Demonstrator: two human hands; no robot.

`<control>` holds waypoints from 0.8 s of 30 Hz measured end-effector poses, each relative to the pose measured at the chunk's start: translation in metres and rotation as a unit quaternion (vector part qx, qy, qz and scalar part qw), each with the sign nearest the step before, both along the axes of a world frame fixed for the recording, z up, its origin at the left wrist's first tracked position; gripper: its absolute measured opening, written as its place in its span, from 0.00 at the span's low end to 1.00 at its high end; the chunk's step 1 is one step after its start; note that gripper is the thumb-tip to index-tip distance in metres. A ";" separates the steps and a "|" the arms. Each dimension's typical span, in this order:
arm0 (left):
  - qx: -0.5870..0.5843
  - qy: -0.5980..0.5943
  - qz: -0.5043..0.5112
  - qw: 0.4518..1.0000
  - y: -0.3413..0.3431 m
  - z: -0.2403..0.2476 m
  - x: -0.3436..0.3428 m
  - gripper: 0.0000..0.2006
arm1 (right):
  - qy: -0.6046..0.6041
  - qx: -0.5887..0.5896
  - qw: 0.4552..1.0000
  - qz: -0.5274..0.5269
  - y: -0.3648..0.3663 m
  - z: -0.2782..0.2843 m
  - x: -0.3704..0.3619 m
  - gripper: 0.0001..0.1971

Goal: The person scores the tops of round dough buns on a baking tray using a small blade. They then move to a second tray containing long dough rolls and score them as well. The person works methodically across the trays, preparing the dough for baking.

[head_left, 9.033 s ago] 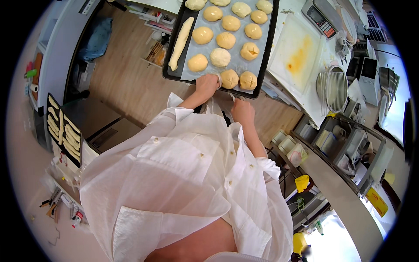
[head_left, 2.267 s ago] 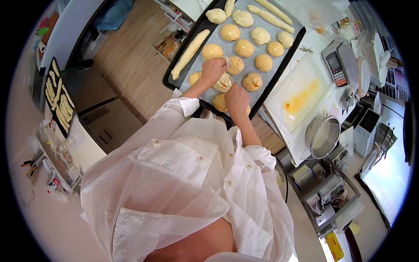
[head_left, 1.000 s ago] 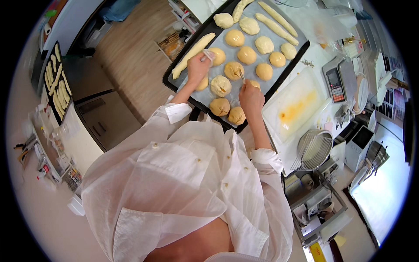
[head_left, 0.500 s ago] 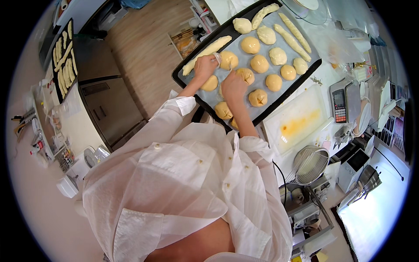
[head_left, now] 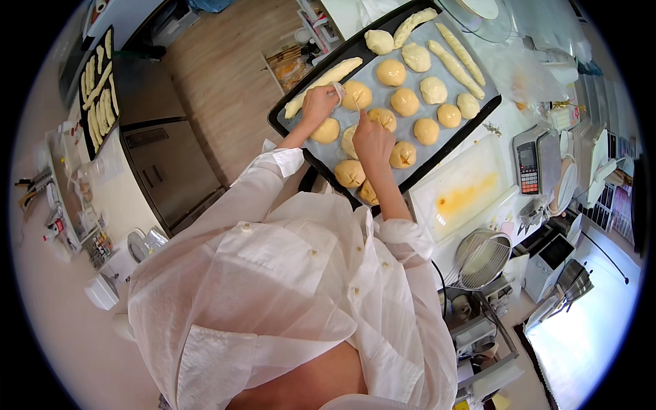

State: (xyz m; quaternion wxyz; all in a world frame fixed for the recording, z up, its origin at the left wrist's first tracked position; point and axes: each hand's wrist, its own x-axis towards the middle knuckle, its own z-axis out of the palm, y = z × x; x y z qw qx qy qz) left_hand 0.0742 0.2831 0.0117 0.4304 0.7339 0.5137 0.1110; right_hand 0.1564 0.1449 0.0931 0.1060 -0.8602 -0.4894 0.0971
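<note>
Your right hand [head_left: 376, 141] grips a thin tool [head_left: 357, 105] at a glazed bun [head_left: 356, 94], left on the tray [head_left: 367, 47]; your left hand [head_left: 319, 106] pinches pale film [head_left: 338, 89]. Near buns [head_left: 350, 173] show cuts; far buns [head_left: 391, 72] look uncut.

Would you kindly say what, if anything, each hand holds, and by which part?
The right hand seemingly holds a thin tool by its hidden end; at the left hand is a whitish, filmy piece, hold unclear.

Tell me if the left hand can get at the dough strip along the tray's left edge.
Likely yes: the left hand is close beside the strip, with nothing seen between them, though something pale at its fingertips might hamper it.
</note>
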 end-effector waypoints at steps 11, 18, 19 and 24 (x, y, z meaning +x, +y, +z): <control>0.051 -0.026 0.032 0.998 -0.008 -0.012 0.002 0.17 | -0.118 0.010 0.985 0.123 -0.006 -0.024 0.040 0.11; 0.050 0.001 0.027 0.998 -0.008 -0.015 0.005 0.16 | -0.069 -0.044 0.990 0.113 -0.035 0.001 0.054 0.15; 0.039 0.008 0.026 0.999 -0.007 -0.012 0.006 0.15 | -0.059 -0.050 0.991 0.107 -0.034 0.005 0.050 0.16; 0.037 -0.003 0.041 0.998 -0.005 -0.007 0.005 0.14 | -0.046 -0.017 0.994 0.093 -0.021 -0.011 0.046 0.19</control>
